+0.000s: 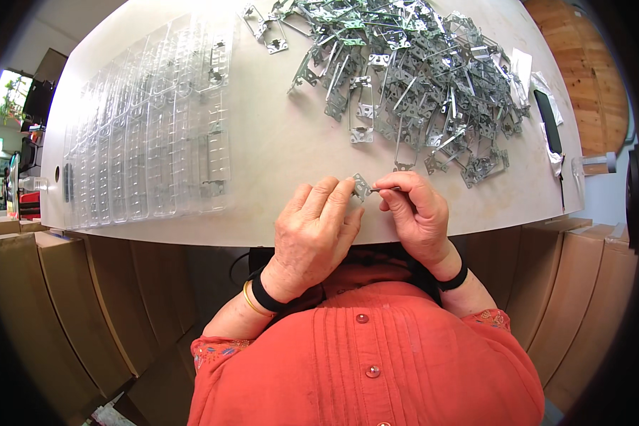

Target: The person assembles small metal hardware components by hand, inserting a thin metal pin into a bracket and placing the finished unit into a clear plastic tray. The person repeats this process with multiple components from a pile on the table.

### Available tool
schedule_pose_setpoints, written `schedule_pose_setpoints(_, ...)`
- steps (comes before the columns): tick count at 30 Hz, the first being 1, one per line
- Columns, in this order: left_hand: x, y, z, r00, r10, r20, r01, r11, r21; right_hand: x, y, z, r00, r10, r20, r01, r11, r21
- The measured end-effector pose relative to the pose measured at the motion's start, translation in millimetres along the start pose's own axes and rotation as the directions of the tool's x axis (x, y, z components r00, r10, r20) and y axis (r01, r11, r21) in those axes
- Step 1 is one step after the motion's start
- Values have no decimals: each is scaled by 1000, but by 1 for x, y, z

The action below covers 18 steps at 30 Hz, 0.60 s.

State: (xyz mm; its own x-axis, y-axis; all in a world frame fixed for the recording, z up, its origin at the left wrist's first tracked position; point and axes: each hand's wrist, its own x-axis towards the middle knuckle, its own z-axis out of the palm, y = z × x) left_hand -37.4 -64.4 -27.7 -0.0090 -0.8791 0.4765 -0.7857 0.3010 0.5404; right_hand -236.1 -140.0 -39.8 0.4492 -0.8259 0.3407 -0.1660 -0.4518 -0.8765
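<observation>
Close to the table's front edge, my left hand [312, 231] pinches a small silvery metal bracket [361, 186] with holes in it. My right hand [420, 216] is closed beside it, thumb and forefinger on a thin dark metal piece [385, 189] that meets the bracket. Whether these two are one linked part I cannot tell. Beyond my hands lies a large heap of similar metal brackets [419, 85] with thin rods and plates, tangled together. To the left is a clear plastic compartment tray [149, 121]; a few metal parts sit in its right-hand column.
At the right of the white table [270, 149] lie a dark phone [547, 121] and white crumpled wrappers [521, 67]. A clear tube with a grey cap [595, 164] juts past the right edge. Cardboard boxes [71, 298] stand below the table on both sides.
</observation>
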Motion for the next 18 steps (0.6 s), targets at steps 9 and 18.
schedule_pose_setpoints(9,-1,0,0,1000,-2,-2,2,1000,0,2,-2,1,999,-46,4,46,996,-79)
schedule_pose_setpoints(18,-1,-1,0,1000,10,-12,-11,1000,-6,2,-3,1,998,-58,-8,57,990,-125)
